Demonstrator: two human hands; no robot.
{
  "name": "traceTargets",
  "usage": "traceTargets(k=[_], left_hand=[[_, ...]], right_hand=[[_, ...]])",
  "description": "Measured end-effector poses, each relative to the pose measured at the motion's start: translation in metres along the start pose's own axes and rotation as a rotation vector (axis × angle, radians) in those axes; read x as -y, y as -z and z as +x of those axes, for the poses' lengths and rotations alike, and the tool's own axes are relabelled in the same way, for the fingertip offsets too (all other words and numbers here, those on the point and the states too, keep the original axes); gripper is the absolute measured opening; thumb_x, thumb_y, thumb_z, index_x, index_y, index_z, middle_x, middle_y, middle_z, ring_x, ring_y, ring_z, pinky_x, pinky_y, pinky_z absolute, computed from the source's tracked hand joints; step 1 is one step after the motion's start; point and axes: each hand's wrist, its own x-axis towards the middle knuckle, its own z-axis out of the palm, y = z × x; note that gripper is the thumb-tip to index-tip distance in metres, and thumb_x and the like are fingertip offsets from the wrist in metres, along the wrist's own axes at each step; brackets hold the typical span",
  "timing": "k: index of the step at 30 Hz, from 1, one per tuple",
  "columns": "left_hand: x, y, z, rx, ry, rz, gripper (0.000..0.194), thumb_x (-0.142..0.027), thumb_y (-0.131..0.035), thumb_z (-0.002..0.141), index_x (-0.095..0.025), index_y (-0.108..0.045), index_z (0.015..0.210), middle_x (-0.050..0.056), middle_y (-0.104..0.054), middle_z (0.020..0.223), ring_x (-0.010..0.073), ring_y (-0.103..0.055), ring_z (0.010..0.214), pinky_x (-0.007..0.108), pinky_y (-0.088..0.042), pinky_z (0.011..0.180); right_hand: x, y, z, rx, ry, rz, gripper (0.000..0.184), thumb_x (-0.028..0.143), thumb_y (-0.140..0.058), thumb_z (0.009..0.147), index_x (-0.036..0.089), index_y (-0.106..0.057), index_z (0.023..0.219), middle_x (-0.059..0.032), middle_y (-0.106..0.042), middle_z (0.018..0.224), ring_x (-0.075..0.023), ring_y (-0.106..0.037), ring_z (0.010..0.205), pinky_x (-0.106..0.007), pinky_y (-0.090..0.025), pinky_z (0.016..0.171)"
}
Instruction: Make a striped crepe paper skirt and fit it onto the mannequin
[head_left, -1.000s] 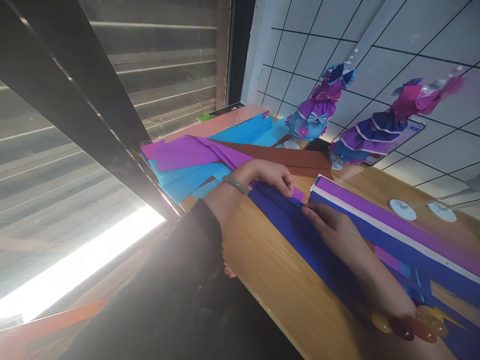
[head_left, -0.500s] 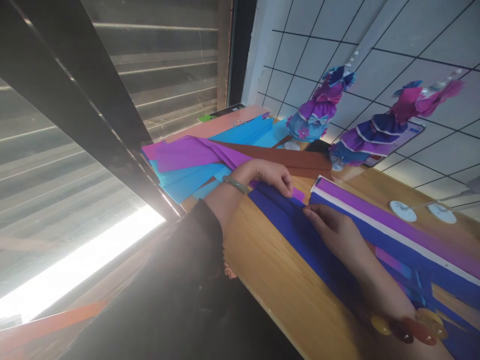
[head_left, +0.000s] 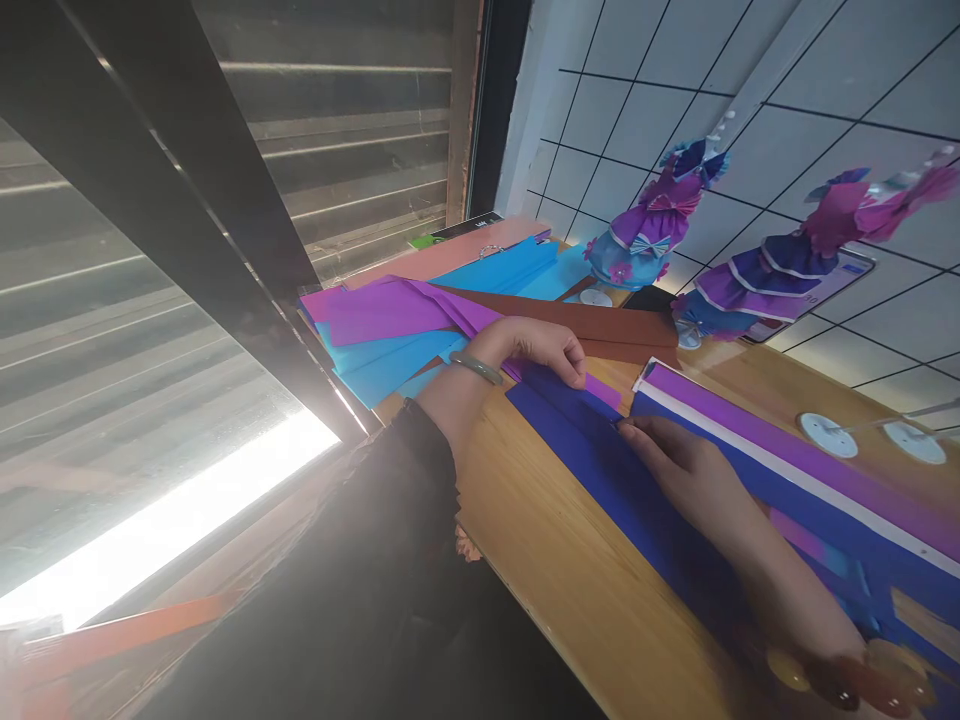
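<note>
L hand [head_left: 551, 350], pale green bangle [head_left: 477, 367] on wrist: thumb & fingertips pressed together, pinching edge of long dark-blue folded thin sheet [head_left: 577, 455] (paper or cloth, can't tell). R hand [head_left: 671, 450], w/ amber & red-brown bead bracelet [head_left: 832, 682], blurred: thumb & index pinching same edge, just right of L hand. Sheet lies on light wood table [head_left: 540, 530], running to near right, partly under R forearm. Flat purple strip w/ white border [head_left: 780, 455] at right, beyond R hand. Left of L hand: purple folded sheet [head_left: 390, 310] over light-blue sheets [head_left: 382, 365]; brown folded strip [head_left: 592, 325] just beyond hand. Far side: 2 tiered ruffled pieces in blue, purple & pink, L one [head_left: 649, 225] & R one [head_left: 772, 270], phone [head_left: 847, 280] behind R one. 2 white round discs [head_left: 827, 435] [head_left: 915, 442] at far right; white tiled wall [head_left: 675, 110] behind.
</note>
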Motion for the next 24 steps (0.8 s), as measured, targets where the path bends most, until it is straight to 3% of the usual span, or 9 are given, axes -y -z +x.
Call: traceTargets(k=[10,24], left_hand=[[0.003,-0.002,0.004,-0.038,0.002,-0.062,0.019,-0.036,-0.071,0.06,-0.021,-0.07,0.073,-0.002,-0.069,0.076,0.0129,-0.06,0.077,0.025,-0.046,0.077],[0.002,-0.003,0.003,-0.024,-0.042,-0.063,0.021,-0.037,-0.069,0.061,-0.021,-0.071,0.075,-0.002,-0.068,0.075,0.0122,-0.058,0.075,0.025,-0.044,0.076]], right_hand=[[0.016,-0.002,0.014,0.061,0.027,-0.018,0.041,0.054,-0.04,0.085,0.023,-0.063,0.097,-0.0046,-0.071,0.088,-0.0242,-0.064,0.081,-0.034,-0.045,0.068],[0.016,-0.005,0.026,0.036,0.093,-0.051,0.041,0.054,-0.039,0.085,0.022,-0.064,0.093,-0.0055,-0.071,0.082,-0.0241,-0.064,0.076,-0.033,-0.044,0.065]])
